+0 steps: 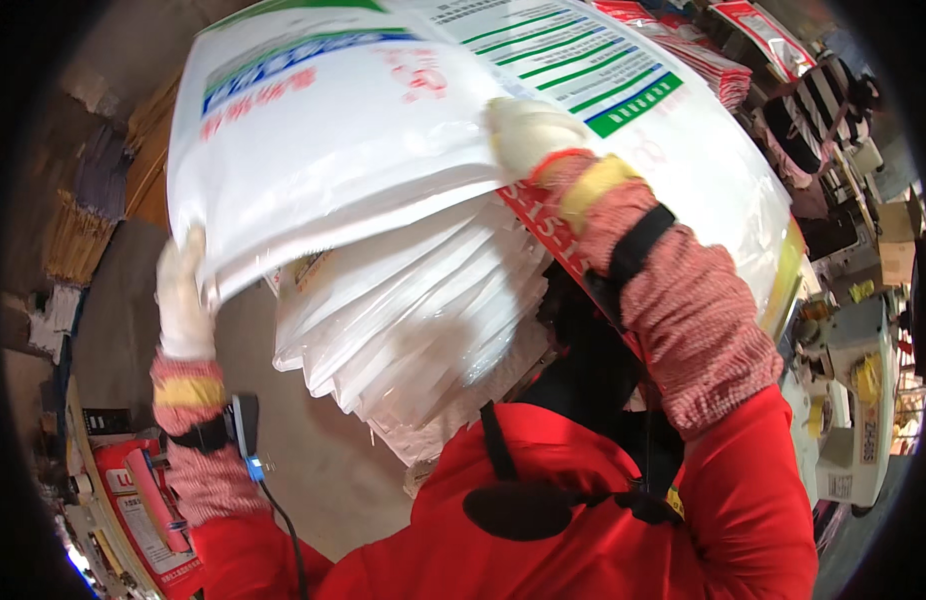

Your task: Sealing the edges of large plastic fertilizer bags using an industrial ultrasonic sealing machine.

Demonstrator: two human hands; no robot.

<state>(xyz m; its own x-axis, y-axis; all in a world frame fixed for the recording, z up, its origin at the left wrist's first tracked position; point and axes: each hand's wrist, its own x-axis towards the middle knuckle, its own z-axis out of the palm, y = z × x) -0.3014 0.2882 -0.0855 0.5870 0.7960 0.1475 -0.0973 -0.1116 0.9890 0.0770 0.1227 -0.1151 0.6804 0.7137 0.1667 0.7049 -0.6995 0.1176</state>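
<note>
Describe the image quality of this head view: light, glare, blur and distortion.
Head view: bright, even light; the white sacks wash out near the right hand, with soft shadow under the lifted stack. Fisheye bending curves the sack edges and the sewing machine near the rim; black corners frame the picture. The left hand looks slightly soft; the red sleeves are sharp.

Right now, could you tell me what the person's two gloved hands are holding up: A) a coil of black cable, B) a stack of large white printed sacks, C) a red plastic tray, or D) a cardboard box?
B: the left hand grips the lower left corner and the right hand presses the upper side of a thick stack of white printed sacks, whose layered edges fan out below.
</note>
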